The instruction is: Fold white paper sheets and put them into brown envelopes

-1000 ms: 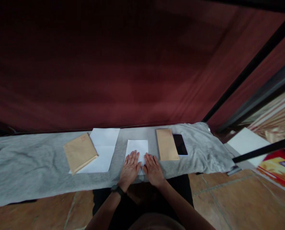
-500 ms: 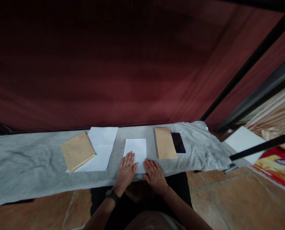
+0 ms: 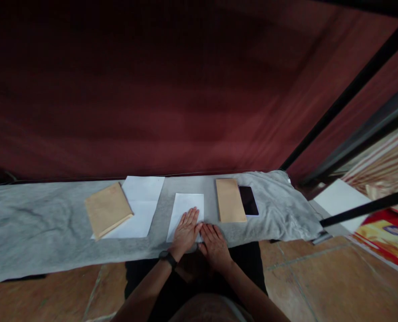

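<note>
A folded white sheet of paper (image 3: pixel 182 206) lies on the grey cloth in front of me. My left hand (image 3: pixel 186 229), with a dark band on the wrist, rests flat on the paper, fingers stretched out toward its upper right. Beside it, my right hand (image 3: pixel 215 243) lies with fingers extended at the paper's lower right edge. The two hands nearly touch. To the right is a brown envelope stack (image 3: pixel 230 200). A brown paper envelope (image 3: pixel 107 209) on the left lies partly over a larger white sheet (image 3: pixel 145 205).
A dark-screened phone (image 3: pixel 249 200) lies against the right-hand brown stack. The grey cloth (image 3: pixel 34 223) covers a narrow bench along a dark red panel (image 3: pixel 185 112). At the right, a black bar (image 3: pixel 366 210) crosses before a white board (image 3: pixel 341 199) and a red-yellow box (image 3: pixel 386 235).
My left hand has slid rightward across the paper, closer to my right hand, uncovering the paper's lower left part. My right hand has stayed almost in place.
</note>
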`<state>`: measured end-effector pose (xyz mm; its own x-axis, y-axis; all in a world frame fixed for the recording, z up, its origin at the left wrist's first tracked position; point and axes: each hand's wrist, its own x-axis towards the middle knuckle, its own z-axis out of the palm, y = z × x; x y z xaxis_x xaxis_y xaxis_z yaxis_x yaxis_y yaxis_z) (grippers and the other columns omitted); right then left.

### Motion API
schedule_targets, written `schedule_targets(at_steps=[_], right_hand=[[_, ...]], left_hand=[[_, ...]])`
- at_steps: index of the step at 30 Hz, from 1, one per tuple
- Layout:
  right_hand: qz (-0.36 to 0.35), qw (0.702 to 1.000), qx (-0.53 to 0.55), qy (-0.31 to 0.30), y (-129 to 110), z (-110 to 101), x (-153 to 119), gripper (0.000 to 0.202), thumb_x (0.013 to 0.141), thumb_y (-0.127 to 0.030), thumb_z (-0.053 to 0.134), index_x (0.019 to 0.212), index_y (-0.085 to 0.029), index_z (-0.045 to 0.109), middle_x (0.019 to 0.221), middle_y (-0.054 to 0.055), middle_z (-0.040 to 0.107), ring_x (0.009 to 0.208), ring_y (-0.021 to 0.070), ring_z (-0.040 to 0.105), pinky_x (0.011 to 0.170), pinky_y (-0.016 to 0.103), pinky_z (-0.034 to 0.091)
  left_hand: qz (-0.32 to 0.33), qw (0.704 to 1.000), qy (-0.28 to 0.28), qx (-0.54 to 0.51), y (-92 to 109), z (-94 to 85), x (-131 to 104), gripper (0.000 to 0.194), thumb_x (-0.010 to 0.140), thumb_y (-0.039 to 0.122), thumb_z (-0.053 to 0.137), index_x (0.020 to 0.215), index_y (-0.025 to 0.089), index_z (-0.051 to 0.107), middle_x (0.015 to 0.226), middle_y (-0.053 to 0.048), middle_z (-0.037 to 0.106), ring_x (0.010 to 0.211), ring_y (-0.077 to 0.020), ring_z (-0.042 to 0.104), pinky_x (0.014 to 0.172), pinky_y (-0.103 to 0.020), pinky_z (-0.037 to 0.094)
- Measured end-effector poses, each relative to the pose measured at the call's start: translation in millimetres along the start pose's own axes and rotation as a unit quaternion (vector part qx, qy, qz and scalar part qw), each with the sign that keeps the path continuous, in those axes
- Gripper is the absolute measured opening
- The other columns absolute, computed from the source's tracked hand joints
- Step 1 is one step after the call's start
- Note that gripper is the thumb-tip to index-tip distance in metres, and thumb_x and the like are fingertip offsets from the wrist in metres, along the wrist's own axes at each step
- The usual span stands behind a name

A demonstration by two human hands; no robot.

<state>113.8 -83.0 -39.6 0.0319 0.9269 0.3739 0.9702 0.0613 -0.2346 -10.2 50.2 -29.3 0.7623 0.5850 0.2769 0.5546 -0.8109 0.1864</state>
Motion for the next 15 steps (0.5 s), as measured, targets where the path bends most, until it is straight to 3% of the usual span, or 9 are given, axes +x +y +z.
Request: schedule_targets(at_steps=[8, 15], right_hand=[[-0.009, 1.0, -0.014, -0.009, 0.7, -2.7, -0.7, 0.061, 0.1, -0.041, 0.05, 0.153, -0.017, 0.034, 0.153, 0.007, 0.046, 0.139, 0.0229, 0.044, 0.121, 0.043, 0.028], [-0.001, 1.0, 0.002, -0.009, -3.0, -8.1, 0.2, 0.057, 0.099, -0.033, 0.05, 0.153, -0.017, 0.036, 0.151, 0.009, 0.048, 0.137, 0.0241, 0.047, 0.119, 0.045, 0.03]], left_hand=[[-0.091, 0.994, 0.03, 0.053, -44.8, -10.4, -36.3, 0.06, 0.103, 0.044, 0.028, 0.15, 0.009, 0.039, 0.154, -0.017, 0.042, 0.144, -0.0285, 0.038, 0.118, -0.049, 0.032], [-0.142, 0.988, 0.046, 0.05, -54.5, -18.5, -56.5, 0.058, 0.102, 0.04, 0.029, 0.149, 0.01, 0.041, 0.152, -0.018, 0.045, 0.142, -0.0311, 0.041, 0.116, -0.052, 0.034]])
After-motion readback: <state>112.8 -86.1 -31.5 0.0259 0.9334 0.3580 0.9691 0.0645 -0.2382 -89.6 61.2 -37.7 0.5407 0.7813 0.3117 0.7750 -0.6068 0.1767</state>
